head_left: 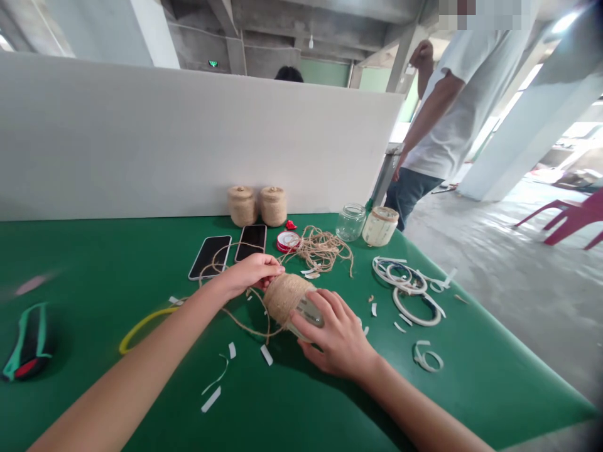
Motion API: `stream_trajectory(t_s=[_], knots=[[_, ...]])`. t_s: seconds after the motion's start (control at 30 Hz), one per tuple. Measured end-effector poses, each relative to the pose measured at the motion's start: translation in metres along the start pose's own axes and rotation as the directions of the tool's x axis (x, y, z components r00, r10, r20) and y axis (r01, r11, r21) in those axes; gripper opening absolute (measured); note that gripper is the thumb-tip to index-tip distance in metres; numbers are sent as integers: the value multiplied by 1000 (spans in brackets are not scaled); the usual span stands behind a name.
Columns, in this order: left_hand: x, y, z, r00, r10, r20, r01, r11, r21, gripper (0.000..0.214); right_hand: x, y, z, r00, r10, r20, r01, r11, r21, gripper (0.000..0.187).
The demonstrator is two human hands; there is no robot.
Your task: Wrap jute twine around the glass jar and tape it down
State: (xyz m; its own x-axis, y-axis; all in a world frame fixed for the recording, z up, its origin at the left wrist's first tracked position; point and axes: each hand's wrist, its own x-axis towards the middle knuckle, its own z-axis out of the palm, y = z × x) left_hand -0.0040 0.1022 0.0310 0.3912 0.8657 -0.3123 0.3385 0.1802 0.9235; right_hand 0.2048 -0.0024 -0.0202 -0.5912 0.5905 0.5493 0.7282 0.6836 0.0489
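Observation:
A glass jar (288,297), mostly wrapped in brown twine, lies tilted on its side just above the green table. My right hand (334,333) grips its bare glass end, fingers curled round it. At the wrapped end, my left hand (257,274) has its fingers pinched together at the twine (245,328), whose loose loops trail over the table below and to the left. What exactly sits between the left fingertips is partly hidden. Beyond the jar lies a tangled heap of twine (323,248).
Two twine-covered jars (242,206) stand by the white partition (188,144). Two phones (210,257), a red-edged tape roll (288,241), a clear jar (351,222) and a partly wrapped jar (380,226) lie around. White tape rings (399,275) sit right; a cutter (29,342) left. A person (452,107) stands right.

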Motion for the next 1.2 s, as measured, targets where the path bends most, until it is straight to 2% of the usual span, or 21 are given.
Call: stream_trajectory(t_s=[0.3, 0.7, 1.2], knots=[[-12, 5, -7, 999, -11, 35, 14, 997, -78, 24, 1, 0, 1, 1000, -17, -15, 17, 1000, -19, 41], [-17, -9, -9, 995, 14, 95, 2, 986, -168, 28, 1, -2, 2, 999, -39, -34, 38, 999, -37, 42], [-12, -8, -3, 996, -82, 34, 86, 987, -137, 33, -3, -3, 8, 997, -67, -46, 64, 996, -65, 48]])
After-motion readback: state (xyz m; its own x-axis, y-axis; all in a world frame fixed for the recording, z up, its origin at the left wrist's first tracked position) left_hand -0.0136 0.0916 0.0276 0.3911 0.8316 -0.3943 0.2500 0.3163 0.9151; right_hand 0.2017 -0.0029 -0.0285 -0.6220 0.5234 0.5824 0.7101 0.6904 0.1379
